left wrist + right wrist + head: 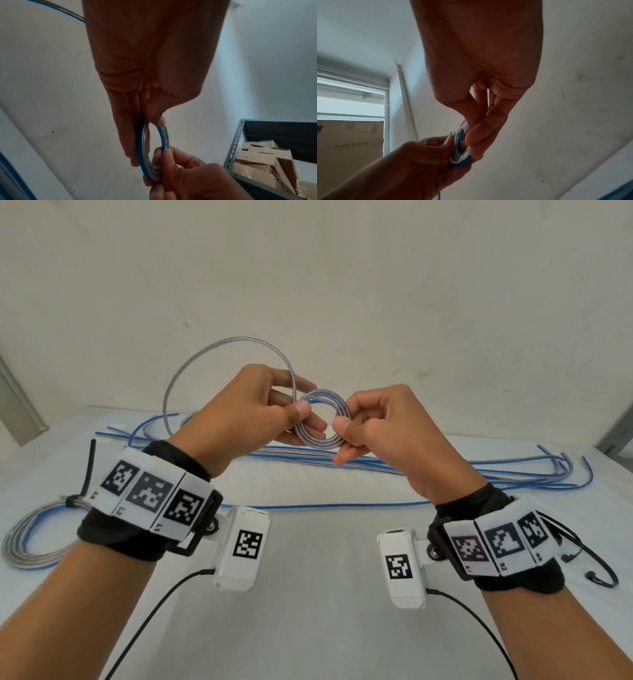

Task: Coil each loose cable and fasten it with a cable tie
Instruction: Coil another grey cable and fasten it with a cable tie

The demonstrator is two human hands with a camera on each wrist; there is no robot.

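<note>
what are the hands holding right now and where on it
Both pinch the small cable coil held above the table: left hand on its left rim, right hand on its lower right rim.

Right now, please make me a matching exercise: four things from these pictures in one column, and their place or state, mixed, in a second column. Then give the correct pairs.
Things:
1. small coil
2. tied coil
3. loose cables
4. cardboard boxes

Places or states:
A. lying stretched out across the table
B. held up between the left hand and the right hand
C. on a metal shelf
D. resting at the table's left edge, already bound

Pairs: 1-B, 2-D, 3-A, 4-C
</note>
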